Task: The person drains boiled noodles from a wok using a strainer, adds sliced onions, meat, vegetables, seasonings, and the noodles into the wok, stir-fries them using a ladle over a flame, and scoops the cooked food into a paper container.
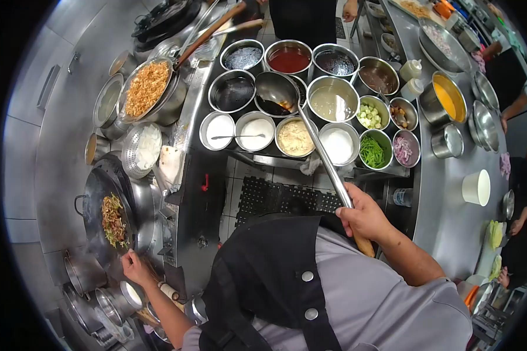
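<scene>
From twelve to four, saw the ladle [325,155] stretched over the pots [219,148], clenched near its wood end in the right hand [363,217]. Looked stiff, probably bowl-heavy once filled, so best held on wood, not slick metal. At eight, saw the left hand [136,269] by the wok [96,194], couldn't tell if gripping.

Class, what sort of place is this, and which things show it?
Most likely a restaurant kitchen: a wok holding food, metal canisters of sauces and chopped vegetables, and a long-handled ladle in the right hand.
</scene>
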Tool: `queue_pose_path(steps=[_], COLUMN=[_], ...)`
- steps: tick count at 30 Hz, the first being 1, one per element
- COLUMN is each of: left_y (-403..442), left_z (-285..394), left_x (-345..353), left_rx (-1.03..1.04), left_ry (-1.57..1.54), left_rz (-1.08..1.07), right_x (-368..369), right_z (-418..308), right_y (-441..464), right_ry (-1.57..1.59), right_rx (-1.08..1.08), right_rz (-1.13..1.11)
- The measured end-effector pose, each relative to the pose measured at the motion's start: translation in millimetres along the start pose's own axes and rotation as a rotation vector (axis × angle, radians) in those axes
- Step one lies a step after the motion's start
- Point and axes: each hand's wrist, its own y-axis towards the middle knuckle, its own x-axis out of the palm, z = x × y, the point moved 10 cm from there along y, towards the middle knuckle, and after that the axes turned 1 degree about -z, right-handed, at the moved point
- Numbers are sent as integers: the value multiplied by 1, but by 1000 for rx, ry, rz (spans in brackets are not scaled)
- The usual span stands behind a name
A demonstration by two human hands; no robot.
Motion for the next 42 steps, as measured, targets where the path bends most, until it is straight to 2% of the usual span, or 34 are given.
queue_pose_path(steps=[6, 9, 16, 22, 25, 35, 37, 38, 39, 40, 41, 42], left_y=[-1, 0, 1, 16, 26, 74, 85, 89, 95, 102, 102, 104], left_z=[-6, -6, 10, -6, -12, -44, -47, -47, -58, -68, -65, -67], left_x=[2, 2, 3, 2, 1, 9, 8, 5, 8, 13, 7, 6], left_rx=[-16, -5, 2, 36, 42, 114, 131, 144, 66, 17, -22, 53], left_ry=[-20, -29, -23, 18, 25, 93, 97, 97, 52, 182, 185, 79], left_rz=[5, 5, 18, 35, 38, 7, 40, 65, 21, -34, 33, 57], right_x=[-10, -13, 0, 20, 26, 59, 73, 75, 80, 86, 95, 103], right_z=[-11, -9, -11, -9, -9, -13, -13, -12, -13, -17, -22, -27], right_y=[-3, -5, -10, -9, -11, -12, -9, -6, -6, -9, -11, -14], right_ry=[286, 322, 180, 172, 279, 656, 970, 990, 1064, 1062, 1053, 998], right_rx=[14, 6, -71, -124, -130, -182, -145, -152, -162, -190, -205, -237], right_rz=[-82, -99, 16, 57, 38, -160, -284, -328, -375, -367, -375, -367])
